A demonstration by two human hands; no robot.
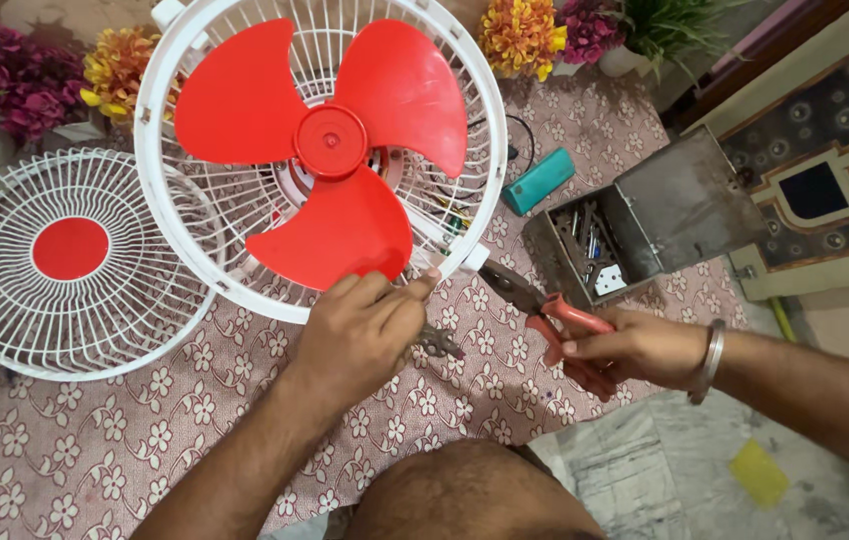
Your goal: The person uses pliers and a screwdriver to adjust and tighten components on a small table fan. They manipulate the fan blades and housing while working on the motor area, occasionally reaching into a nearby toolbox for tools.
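The left hand (360, 335) reaches forward from the lower left, forearm angled up and to the right, palm down, fingers curled, thumb and forefinger pinched together at the tip. The right hand (635, 348) comes in from the right, forearm nearly level, a bangle on the wrist, fingers wrapped shut in a firm grip.

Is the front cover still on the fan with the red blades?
No, the red blades are bare inside the white cage, and the front cover with its red middle lies on the cloth beside it.
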